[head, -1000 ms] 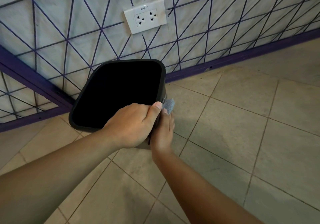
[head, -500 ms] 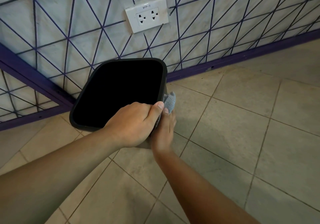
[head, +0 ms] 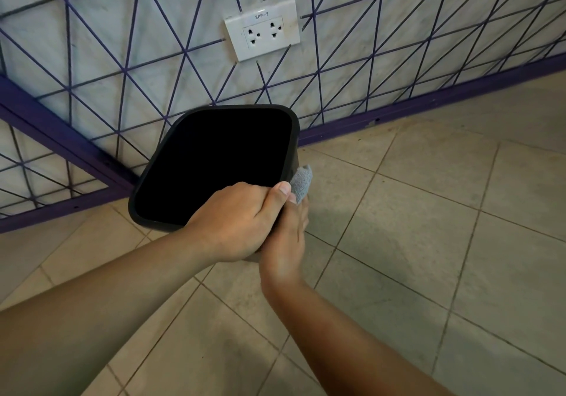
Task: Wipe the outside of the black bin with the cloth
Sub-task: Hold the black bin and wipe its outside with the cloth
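my left hand (head: pixel 235 221) grips the bin (head: pixel 159 162) rim to steady it while my right hand (head: pixel 286 236) presses the cloth (head: pixel 301 179) against its side.

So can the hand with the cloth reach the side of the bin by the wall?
Probably not yet. The right hand presses the cloth on the black bin's right side. The far side faces the wall, so the left hand would likely have to turn the bin.

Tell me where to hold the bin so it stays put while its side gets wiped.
Grip the near rim of the bin, coming from above, fingers hooked inside as the left hand does now. The rim is a firm lip and the bin tilts toward you, leaving the outer wall free for the right hand and cloth.
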The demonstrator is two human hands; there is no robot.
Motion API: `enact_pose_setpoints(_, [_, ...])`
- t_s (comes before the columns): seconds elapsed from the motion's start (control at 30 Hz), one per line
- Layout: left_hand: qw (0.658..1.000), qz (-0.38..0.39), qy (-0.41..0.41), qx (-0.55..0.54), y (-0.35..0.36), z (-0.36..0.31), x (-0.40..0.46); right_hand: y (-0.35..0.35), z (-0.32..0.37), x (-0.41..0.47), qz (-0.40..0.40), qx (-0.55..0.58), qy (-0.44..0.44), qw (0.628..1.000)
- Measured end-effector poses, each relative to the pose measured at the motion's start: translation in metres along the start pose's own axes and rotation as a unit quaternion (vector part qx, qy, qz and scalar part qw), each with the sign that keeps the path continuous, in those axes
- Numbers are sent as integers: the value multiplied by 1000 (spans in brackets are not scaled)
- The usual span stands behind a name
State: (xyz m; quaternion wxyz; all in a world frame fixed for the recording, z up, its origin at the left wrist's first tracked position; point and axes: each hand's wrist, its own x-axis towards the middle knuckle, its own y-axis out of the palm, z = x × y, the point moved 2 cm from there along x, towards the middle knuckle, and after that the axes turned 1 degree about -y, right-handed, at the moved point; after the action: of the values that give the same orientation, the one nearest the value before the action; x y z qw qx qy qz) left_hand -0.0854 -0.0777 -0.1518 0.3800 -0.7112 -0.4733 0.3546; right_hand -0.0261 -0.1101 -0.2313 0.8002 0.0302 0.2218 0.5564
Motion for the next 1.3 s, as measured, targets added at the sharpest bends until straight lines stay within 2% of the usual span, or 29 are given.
enact_pose_setpoints(0.07, [1000,-16,3,14,0,1,1,-6,-5,6,-13,-10,-6,1000])
enact_pose_setpoints(0.17, [1000,-19,5,5,0,1,1,-8,-6,18,-20,16,41,999])
enact_pose_setpoints(0.27, [1000,4,-3,-17,0,3,1,0,-1,5,2,-4,10,1000])
enact_pose_setpoints(0.33, [1000,-6,1,-18,0,5,2,-3,-3,3,2,-20,-15,1000])
enact_pose_setpoints(0.47, [999,-30,11,-23,-1,6,3,-9,-2,20,-6,-13,7,1000])
enact_pose_setpoints(0.67, [999,-33,21,-11,-2,11,2,-6,-7,5,8,-29,-33,999])
enact_pose_setpoints(0.8, [999,-30,24,-1,-2,11,3,-8,-6,21,11,17,36,999])
enact_pose_setpoints(0.97, [999,-30,29,-4,-2,13,4,-4,-7,3,15,-33,-15,999])
enact_pose_setpoints(1.03, [999,-35,36,3,-3,13,5,-8,-11,15,-1,-21,27,999])
enact_pose_setpoints(1.1, [999,-31,37,0,-3,12,4,-4,-8,15,19,24,59,998])
enact_pose_setpoints(1.2, [999,-30,32,-6,-4,12,5,2,-2,-5,44,3,-5,999])
enact_pose_setpoints(1.3, [998,-46,46,5,-4,13,6,-6,-7,4,11,-8,-20,1000])
